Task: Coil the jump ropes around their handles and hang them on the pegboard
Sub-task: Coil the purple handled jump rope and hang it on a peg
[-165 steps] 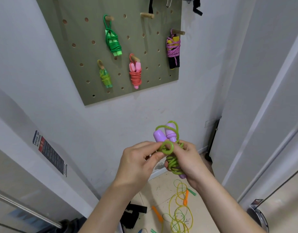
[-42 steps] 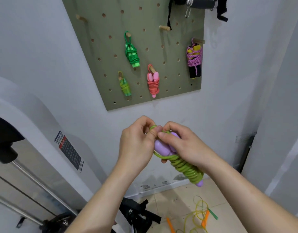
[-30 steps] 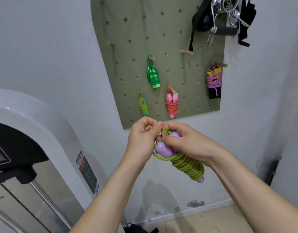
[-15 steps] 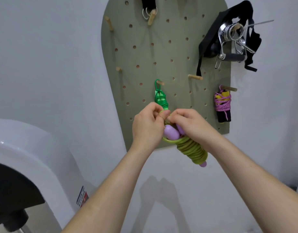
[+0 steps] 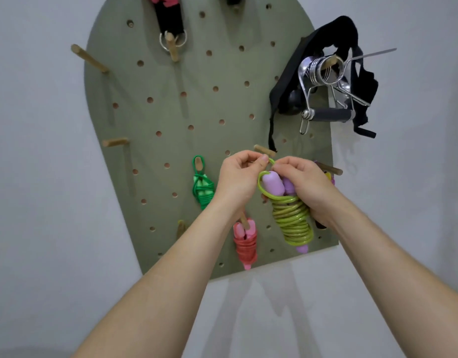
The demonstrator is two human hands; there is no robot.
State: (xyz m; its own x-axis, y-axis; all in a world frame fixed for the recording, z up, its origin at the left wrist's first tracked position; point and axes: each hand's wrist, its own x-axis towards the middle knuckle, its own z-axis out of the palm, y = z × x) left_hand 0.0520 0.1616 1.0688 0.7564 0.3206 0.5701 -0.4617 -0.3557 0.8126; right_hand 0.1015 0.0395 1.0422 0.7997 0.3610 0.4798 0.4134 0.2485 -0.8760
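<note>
Just under a bare peg [image 5: 264, 150] on the pegboard [image 5: 197, 112], hands sit higher vs 0.5 s ago: left hand [image 5: 239, 179] pinches top loop of lime jump rope [image 5: 292, 220], right hand [image 5: 305, 187] curls fingers round its coiled purple handles.

We see an olive pegboard [image 5: 171, 112] on the wall, with wooden pegs [image 5: 115, 142] jutting from it. A coiled green jump rope [image 5: 202, 188] hangs from one peg and a coiled pink jump rope [image 5: 245, 245] from a lower one. A metal spring collar [image 5: 318, 71] and black straps [image 5: 333, 27] hang at upper right.
</note>
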